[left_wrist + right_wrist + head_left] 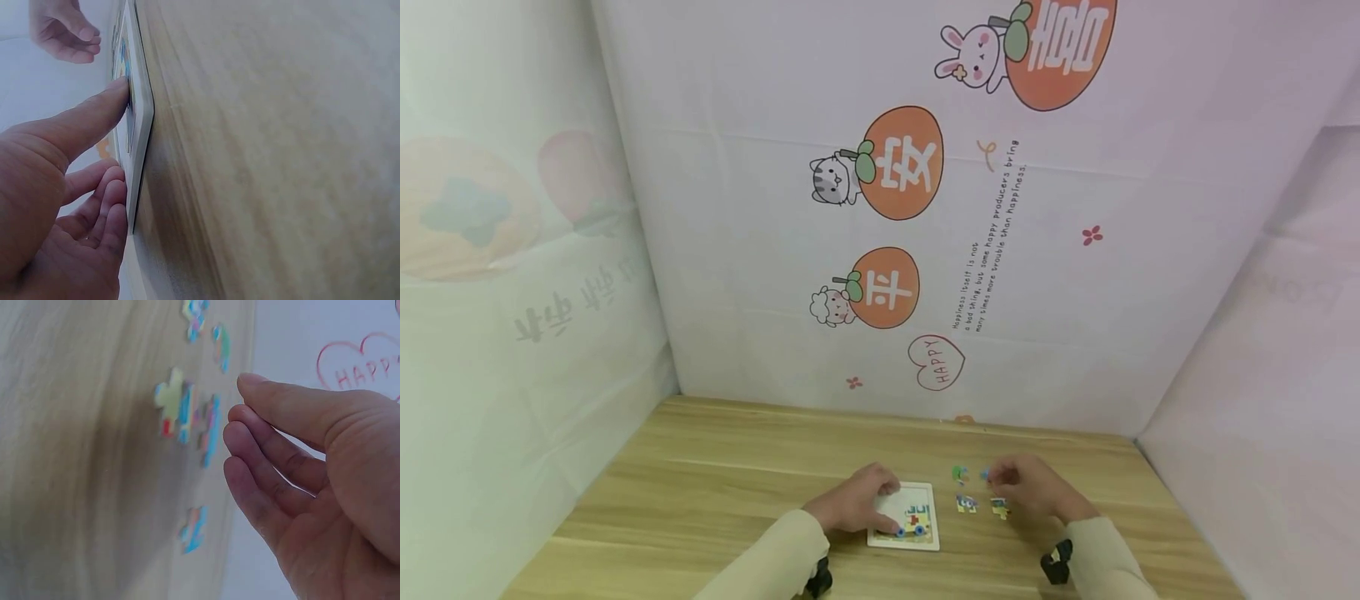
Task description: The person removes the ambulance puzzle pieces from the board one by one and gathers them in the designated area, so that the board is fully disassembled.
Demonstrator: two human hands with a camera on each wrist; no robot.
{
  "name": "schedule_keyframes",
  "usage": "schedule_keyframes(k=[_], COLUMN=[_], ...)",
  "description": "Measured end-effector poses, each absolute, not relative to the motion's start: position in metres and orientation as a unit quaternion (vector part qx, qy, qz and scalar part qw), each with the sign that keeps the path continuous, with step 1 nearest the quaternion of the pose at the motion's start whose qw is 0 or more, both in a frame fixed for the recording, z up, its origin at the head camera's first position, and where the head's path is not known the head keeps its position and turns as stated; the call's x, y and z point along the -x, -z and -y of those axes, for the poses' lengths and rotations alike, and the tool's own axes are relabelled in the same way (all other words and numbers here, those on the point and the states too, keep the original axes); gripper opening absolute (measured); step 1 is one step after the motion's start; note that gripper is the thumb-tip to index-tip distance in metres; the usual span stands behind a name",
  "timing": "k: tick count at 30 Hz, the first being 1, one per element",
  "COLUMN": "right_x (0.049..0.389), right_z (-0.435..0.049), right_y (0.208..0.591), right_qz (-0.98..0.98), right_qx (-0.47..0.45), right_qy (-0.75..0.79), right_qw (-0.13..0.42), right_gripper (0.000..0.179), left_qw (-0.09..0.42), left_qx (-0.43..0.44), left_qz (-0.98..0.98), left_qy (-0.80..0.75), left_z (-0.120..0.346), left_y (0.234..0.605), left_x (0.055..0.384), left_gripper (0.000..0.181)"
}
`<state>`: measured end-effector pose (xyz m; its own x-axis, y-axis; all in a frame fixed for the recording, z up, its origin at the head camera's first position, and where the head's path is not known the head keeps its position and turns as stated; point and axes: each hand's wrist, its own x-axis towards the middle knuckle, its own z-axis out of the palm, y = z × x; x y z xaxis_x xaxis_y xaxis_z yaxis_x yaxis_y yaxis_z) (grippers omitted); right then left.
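Observation:
A square white-rimmed puzzle board (pixel 934 542) lies flat on the table, with a few joined picture pieces (pixel 917 523) along its lower right part. My left hand (pixel 852 502) rests at the board's left side. Its thumb (pixel 94 115) presses straight on the pieces, while the other fingers touch the board near its edge. To the right, my right hand (pixel 1032 487) hovers by several loose jigsaw pieces (pixel 966 503). In the right wrist view its fingers (pixel 244 440) are loosely bent, thumb near the index finger, with nothing visible between them.
A loose piece (pixel 194 530) lies apart from the others in the right wrist view. The wood-grain table (pixel 737 450) meets a printed white cloth wall (pixel 760 350) at the back, with more cloth walls left and right. Dark bands (pixel 1057 562) sit at both wrists.

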<state>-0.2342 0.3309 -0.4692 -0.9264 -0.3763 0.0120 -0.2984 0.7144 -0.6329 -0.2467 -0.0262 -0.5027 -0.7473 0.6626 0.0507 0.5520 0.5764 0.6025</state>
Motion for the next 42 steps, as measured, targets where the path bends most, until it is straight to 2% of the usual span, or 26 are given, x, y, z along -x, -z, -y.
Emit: schedule_keyframes(k=[6, 15, 29, 42], right_x=[0.232, 0.232, 0.228, 0.224], right_z=[-0.304, -0.26, -0.217, -0.212], right_y=[0.456, 0.455, 0.463, 0.466], right_qz=[-0.938, -0.92, -0.92, -0.92], right_qx=[0.18, 0.278, 0.319, 0.322], right_qy=[0.291, 0.271, 0.218, 0.207], right_qw=[0.059, 0.063, 0.068, 0.088], right_gripper=[0.022, 0.028, 0.025, 0.019], left_qw=[0.089, 0.09, 0.096, 0.101], left_qx=[-0.346, -0.344, -0.357, -0.349], left_qz=[-0.883, -0.884, -0.879, -0.89], left_qy=[-0.303, -0.305, -0.3, -0.273], left_z=[0.029, 0.029, 0.029, 0.024], left_y=[0.502, 0.504, 0.502, 0.497], left_x=[0.248, 0.248, 0.248, 0.248], left_gripper=[0.061, 0.06, 0.06, 0.059])
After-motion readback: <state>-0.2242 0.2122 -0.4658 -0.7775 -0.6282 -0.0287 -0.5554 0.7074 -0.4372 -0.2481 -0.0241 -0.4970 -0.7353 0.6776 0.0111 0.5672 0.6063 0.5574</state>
